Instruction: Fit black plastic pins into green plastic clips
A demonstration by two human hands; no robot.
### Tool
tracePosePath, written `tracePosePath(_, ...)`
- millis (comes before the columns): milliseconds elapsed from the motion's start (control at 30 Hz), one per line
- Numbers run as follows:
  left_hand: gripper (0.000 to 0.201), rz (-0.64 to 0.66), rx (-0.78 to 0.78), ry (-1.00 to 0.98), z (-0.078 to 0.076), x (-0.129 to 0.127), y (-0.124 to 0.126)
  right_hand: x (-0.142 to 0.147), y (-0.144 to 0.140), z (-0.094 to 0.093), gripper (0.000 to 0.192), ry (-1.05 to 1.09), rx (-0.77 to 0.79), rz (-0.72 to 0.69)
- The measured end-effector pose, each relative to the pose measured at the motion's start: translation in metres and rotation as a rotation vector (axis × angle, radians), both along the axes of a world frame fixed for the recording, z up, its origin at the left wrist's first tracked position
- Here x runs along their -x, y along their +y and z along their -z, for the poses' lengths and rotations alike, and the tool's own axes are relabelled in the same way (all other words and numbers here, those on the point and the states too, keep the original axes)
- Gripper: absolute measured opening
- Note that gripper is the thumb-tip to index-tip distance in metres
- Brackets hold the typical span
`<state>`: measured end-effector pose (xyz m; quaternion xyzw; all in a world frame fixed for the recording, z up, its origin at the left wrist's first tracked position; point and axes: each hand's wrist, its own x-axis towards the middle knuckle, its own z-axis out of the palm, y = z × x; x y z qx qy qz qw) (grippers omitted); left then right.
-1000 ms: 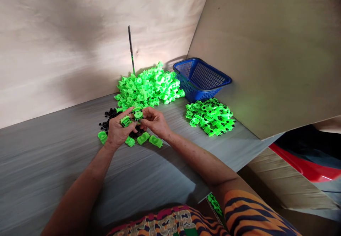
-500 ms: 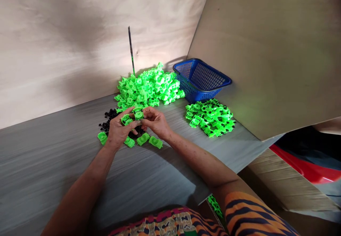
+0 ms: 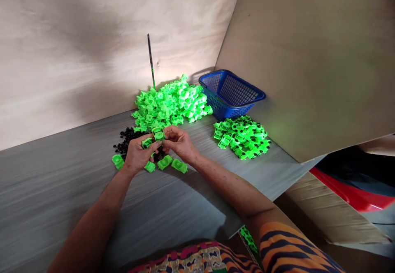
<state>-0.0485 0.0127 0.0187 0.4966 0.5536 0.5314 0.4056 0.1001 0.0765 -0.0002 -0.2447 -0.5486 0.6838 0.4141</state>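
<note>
Head view, only one there is: both hands meet over the grey table (image 3: 61, 199), just in front of the big heap of bare green plastic shells (image 3: 168, 102).

Left hand (image 3: 137, 156): fingers curled narrow, one green shell (image 3: 147, 142) tucked in the grip. Right hand (image 3: 179, 141): thumb and fingertips pinched on a second shell (image 3: 158, 133), held up between the two hands. Whether a black part is already in that shell, can't tell; too small.

Loose on the table under the hands: four more green shells, one at the left (image 3: 117, 160), three in a row by the wrists (image 3: 164, 163). Small pile of black bits (image 3: 125, 138) just behind the left hand, partly hidden by it.

Right of the hands, well apart: a smaller heap of green pieces with black parts showing (image 3: 242, 137), which look like finished units. Blue mesh basket (image 3: 231, 92) behind that heap looks empty from here. Thin dark rod (image 3: 151, 61) stands upright behind the big heap, against the board wall.

Progress, my read: fitted heap is clearly smaller than the bare heap, so well under half done. Most shells are untouched, and black bits remain.
</note>
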Motion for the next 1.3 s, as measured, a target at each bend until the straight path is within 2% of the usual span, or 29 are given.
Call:
tracePosePath(200, 0.03, -0.028, -0.066, 0.106, -0.004, 0.0, -0.001, 0.0, -0.002, 0.0, 0.043, 0.005, 0.0, 0.0)
tracePosePath(400, 0.029, -0.001, -0.078, 0.037, -0.001, 0.0, 0.0, -0.001, -0.003, 0.0, 0.046, 0.001, -0.001, -0.027)
tracePosePath(600, 0.035, 0.004, -0.066, -0.036, 0.011, 0.005, 0.003, -0.001, -0.002, -0.002, 0.049, -0.007, -0.019, -0.056)
tracePosePath(700, 0.04, -0.013, 0.027, -0.155, 0.014, 0.004, 0.005, -0.001, 0.001, -0.001, 0.049, -0.03, -0.017, -0.03)
tracePosePath(767, 0.052, -0.087, 0.094, -0.278, 0.014, 0.002, 0.007, -0.001, 0.004, 0.0, 0.049, -0.052, -0.016, 0.004)
tracePosePath(867, 0.068, -0.173, 0.111, -0.429, 0.013, 0.001, 0.01, -0.002, 0.008, 0.001, 0.046, -0.084, -0.035, 0.051)
tracePosePath(1000, 0.062, -0.131, 0.118, -0.531, 0.014, 0.003, 0.013, 0.001, 0.007, 0.005, 0.036, -0.13, -0.087, 0.084)
tracePosePath(1133, 0.055, -0.107, 0.07, -0.535, 0.02, 0.0, 0.013, 0.007, 0.003, 0.013, 0.022, -0.25, -0.222, 0.195)
tracePosePath(1300, 0.046, -0.095, 0.049, -0.537, 0.026, -0.005, 0.009, 0.01, -0.004, 0.015, 0.027, -0.437, -0.401, 0.218)
